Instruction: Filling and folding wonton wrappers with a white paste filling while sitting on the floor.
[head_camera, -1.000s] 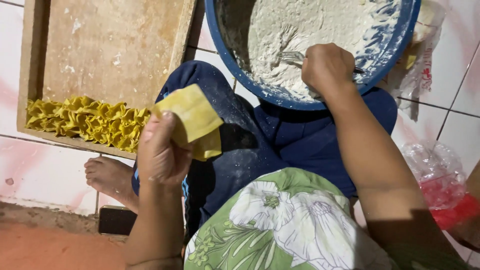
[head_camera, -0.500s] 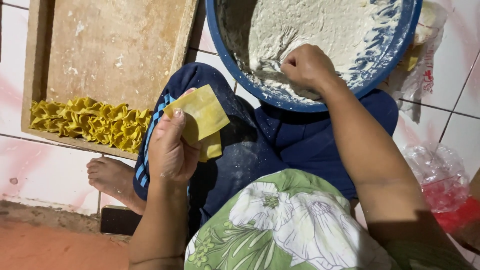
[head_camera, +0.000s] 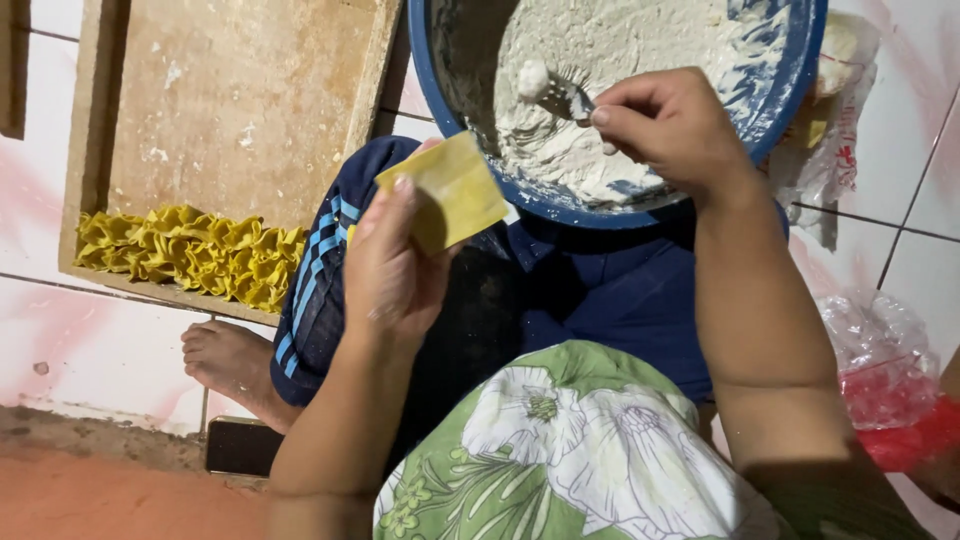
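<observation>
Nearest you, your green flowered top (head_camera: 560, 450) and dark blue trousers (head_camera: 600, 290) fill the bottom of the view, with your bare foot (head_camera: 232, 362) on the white tiled floor (head_camera: 90, 350) beside a dark phone (head_camera: 240, 447).

Your left hand (head_camera: 392, 265) is closed on a yellow dough square (head_camera: 447, 190), thumb and fingers pinching its lower edge. A moment ago that square sat lower over your lap; now you hold it up, close to the rim of the blue bowl (head_camera: 790, 90).

Your right hand (head_camera: 672, 128) is clamped on a fork (head_camera: 560, 92). It was pressed down in the white filling (head_camera: 600, 60) before; now the fork is raised with a lump on its tines, so the filling and the square have come closer together.

Farther left, folded yellow pieces (head_camera: 190, 255) lie in a row on the wooden tray (head_camera: 240, 110).

The fork's handle is hidden in your fist, so its full shape is unclear. The plastic bags (head_camera: 880, 370) at the right are cut off, and their contents are hard to make out.
</observation>
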